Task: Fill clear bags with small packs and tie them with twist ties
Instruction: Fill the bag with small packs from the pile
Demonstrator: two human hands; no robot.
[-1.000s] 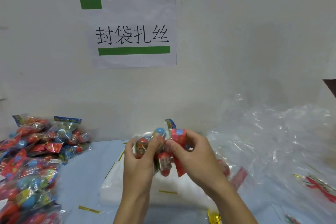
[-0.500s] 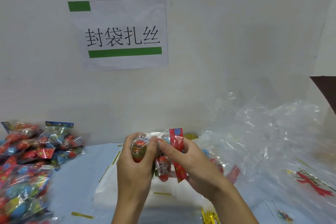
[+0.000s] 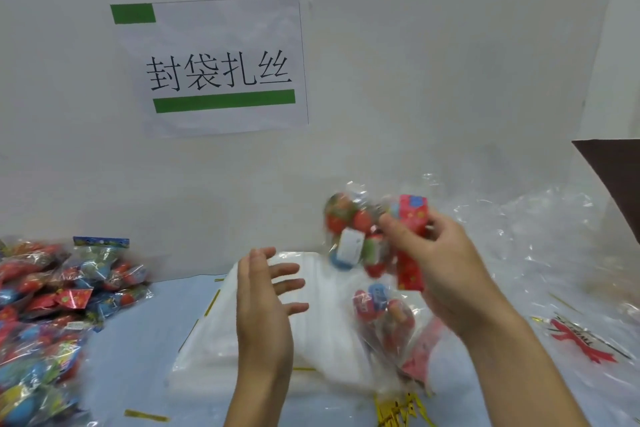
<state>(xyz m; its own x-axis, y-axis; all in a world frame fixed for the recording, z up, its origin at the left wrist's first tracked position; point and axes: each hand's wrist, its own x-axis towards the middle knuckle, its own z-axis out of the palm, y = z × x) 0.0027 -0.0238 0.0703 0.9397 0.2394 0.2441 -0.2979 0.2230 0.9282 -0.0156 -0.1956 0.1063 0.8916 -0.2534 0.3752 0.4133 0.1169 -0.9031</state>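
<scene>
- Left hand (image 3: pixel 265 302) has released, fingers now spread, holding nothing.
- Right hand (image 3: pixel 440 270) alone pinches the clear red-headed pack of small balls (image 3: pixel 360 236), raised rightward; red header (image 3: pixel 410 243) upright.

Packs pile (image 3: pixel 52 315) left; bag stack (image 3: pixel 214 340) centre; loose bags (image 3: pixel 540 253) right; sign (image 3: pixel 214 66) on wall behind.

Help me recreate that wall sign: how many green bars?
2: a short green bar at the sign's top-left corner, a long green bar under the characters. None look hidden.
</scene>
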